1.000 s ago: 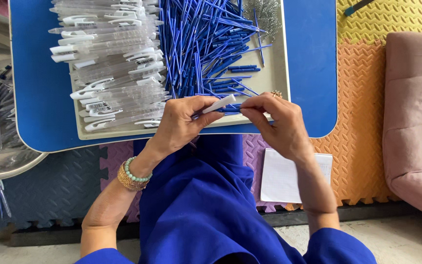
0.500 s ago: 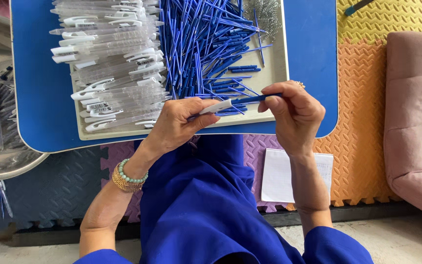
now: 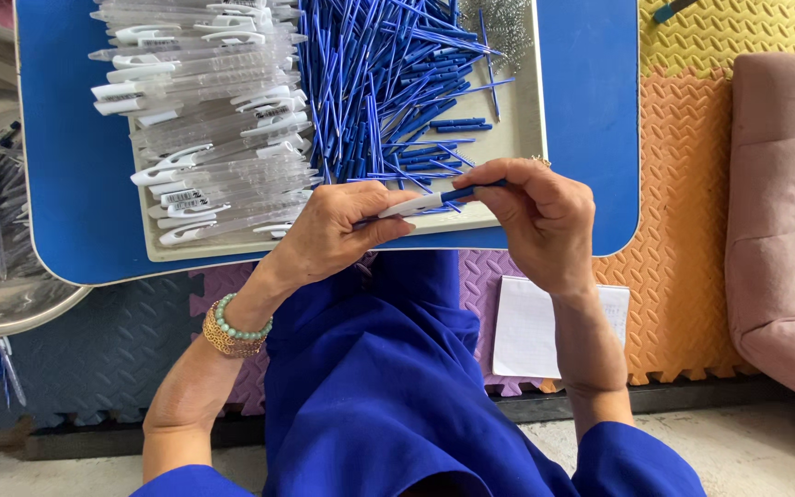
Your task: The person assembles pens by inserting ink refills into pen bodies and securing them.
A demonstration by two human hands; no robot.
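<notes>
A metal bowl [image 3: 11,304] of pens sits at far left. On the blue table [image 3: 75,184], a tray [image 3: 517,138] holds clear pen barrels [image 3: 213,120] and blue refills [image 3: 379,83]. Over the tray's near edge, the left hand [image 3: 338,230] pinches a white pen barrel [image 3: 411,204]; the right hand [image 3: 535,216] pinches a blue refill [image 3: 471,190] at its end.

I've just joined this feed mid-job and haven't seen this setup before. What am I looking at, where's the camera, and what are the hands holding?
No machine here: a person works with bare hands, and the one camera sits on their head, looking down. The left hand and right hand together hold a pen part, a clear barrel with a blue piece going into its end. In front lies a blue table carrying a pale tray. The tray holds clear pen barrels with white clips on the left and a heap of blue refills on the right. A metal bowl with more pens sits at far left.
</notes>
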